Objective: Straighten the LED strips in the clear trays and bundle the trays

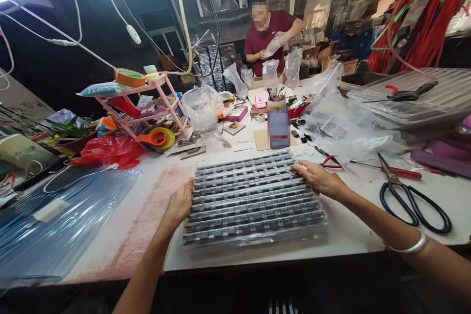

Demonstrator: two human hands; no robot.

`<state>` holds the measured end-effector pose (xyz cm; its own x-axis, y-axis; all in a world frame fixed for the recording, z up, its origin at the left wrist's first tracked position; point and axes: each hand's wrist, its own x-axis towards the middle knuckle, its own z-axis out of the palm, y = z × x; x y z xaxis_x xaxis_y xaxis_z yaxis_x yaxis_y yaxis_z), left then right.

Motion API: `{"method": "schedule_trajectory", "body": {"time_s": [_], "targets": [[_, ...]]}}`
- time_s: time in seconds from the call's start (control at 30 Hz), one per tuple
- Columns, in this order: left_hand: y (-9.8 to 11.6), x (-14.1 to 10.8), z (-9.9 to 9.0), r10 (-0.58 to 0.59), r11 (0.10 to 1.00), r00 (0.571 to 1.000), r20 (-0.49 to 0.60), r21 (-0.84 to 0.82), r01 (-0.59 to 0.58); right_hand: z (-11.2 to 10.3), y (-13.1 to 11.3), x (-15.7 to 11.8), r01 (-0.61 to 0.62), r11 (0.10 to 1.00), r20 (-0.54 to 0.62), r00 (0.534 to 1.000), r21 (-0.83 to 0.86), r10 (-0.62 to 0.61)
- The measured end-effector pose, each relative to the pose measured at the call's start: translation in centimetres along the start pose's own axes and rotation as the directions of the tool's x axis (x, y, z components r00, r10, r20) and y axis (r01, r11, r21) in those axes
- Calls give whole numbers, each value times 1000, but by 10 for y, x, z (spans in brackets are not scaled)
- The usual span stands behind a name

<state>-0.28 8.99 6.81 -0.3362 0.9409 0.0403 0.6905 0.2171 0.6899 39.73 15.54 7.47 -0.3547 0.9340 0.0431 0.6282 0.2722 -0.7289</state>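
A clear plastic tray (283, 239) filled with several rows of small dark parts (250, 191) sits in front of me at the near side of the white table. My left hand (181, 202) grips its left edge, with the fingers partly hidden behind the rim. At the upper right side, my right hand (316, 176) holds the other edge, its thumb lying over the end of the rows. What the dark parts are, I cannot make out.
Large scissors (401, 191) and red-handled pliers (331, 161) lie to the right. Plastic tubes (81, 216) cover the left side. Behind stand a pen holder (278, 125) and a pink rack (147, 100). Across the table a person (270, 34) handles a clear bag.
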Motion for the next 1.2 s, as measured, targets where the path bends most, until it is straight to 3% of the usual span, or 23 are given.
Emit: {"method": "schedule_trajectory", "body": {"time_s": [0.1,0.23,0.4,0.53,0.67,0.83,0.97,1.1,1.2], "targets": [[-8,-2,16,-81,989,993,91,135,68,9,11,-5,-106,974,64,991,-199,121],[-10,-17,17,-110,983,985,135,162,88,16,13,-21,-166,946,-9,985,-278,170],[-23,-47,7,-76,997,985,153,39,71,27,6,-62,-214,949,-68,977,-231,204],[-39,-51,7,-17,994,989,146,-106,33,40,4,-83,-186,950,-121,980,-250,160],[-43,-51,11,-39,986,991,127,-156,59,44,11,-80,-212,941,-155,972,-263,175],[-30,-63,18,-90,972,994,58,-211,100,38,27,-64,-214,944,-179,969,-251,172],[-27,-71,17,-101,954,991,90,-275,123,34,31,-66,-204,958,-181,969,-203,169],[-27,-78,13,-35,970,997,69,-238,50,35,19,-71,-203,972,-206,963,-115,177],[-23,-81,13,-46,952,997,56,-300,61,38,-2,-70,-322,946,-280,905,46,322]]}}
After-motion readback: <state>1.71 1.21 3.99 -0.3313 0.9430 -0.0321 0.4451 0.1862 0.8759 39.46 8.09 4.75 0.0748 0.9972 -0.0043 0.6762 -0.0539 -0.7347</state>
